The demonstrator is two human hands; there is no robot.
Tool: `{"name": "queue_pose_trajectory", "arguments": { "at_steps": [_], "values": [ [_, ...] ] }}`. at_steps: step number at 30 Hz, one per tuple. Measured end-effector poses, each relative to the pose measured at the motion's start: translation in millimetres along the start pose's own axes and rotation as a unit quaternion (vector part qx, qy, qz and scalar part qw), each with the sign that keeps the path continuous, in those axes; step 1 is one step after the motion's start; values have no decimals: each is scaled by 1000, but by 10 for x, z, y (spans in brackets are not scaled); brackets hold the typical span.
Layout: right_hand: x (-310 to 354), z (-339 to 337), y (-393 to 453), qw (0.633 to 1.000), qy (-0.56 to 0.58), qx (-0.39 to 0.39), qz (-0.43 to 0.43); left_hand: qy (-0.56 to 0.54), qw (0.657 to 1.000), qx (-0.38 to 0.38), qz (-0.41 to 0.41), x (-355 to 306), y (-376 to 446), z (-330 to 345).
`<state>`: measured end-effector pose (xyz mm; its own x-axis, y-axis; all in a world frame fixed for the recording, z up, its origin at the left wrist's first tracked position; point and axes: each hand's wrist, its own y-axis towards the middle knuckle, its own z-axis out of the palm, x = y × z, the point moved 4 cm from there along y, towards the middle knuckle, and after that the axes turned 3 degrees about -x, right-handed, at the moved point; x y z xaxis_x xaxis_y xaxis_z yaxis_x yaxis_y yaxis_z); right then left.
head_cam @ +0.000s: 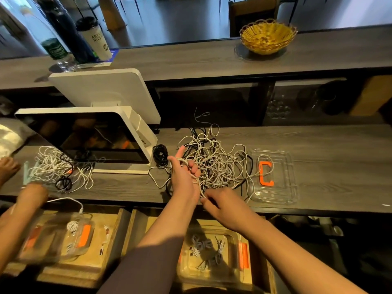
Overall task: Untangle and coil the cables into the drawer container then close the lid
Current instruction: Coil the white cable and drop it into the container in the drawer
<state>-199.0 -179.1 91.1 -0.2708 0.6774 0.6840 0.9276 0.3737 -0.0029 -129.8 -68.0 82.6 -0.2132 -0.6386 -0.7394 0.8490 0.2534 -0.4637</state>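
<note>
We see the tangle of white and black cables [214, 164] lying mid-worktop, near its front edge. The left hand [184, 175] is raised over it with a white cable [196, 179] wound around its curled fingers; the right hand [220, 202] pinches the same cable at the front edge. The clear lid [286, 187] with its orange latch [266, 173] lies just right of the tangle. Below the front edge, the open container [235, 270] holds a few coiled cables. A point-of-sale screen [84, 139] stands toward the worktop's left.

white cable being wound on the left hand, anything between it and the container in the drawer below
Its free end still runs into the tangled pile on the counter. The left hand holds the white cable; the container sits open, its lid aside.
</note>
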Motion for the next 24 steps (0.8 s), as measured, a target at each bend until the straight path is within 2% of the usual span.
{"name": "queue_pose_trajectory", "arguments": {
  "at_steps": [5,10,12,18,21,24],
  "values": [
    [58,-2,74,999,21,16,-33,187,979,20,74,-54,98,-32],
    [45,-24,164,998,19,18,-59,369,921,77,96,-30,120,27],
    [30,-81,195,998,15,2,-68,411,902,111,65,-1,116,44],
    [16,-276,334,996,3,-47,-74,435,875,205,-48,34,65,27],
    [49,-345,399,994,-25,-68,-78,415,876,209,-131,52,42,-19],
    [40,-467,514,992,-68,-94,-45,402,870,220,-183,43,41,-107]
  ]
}}
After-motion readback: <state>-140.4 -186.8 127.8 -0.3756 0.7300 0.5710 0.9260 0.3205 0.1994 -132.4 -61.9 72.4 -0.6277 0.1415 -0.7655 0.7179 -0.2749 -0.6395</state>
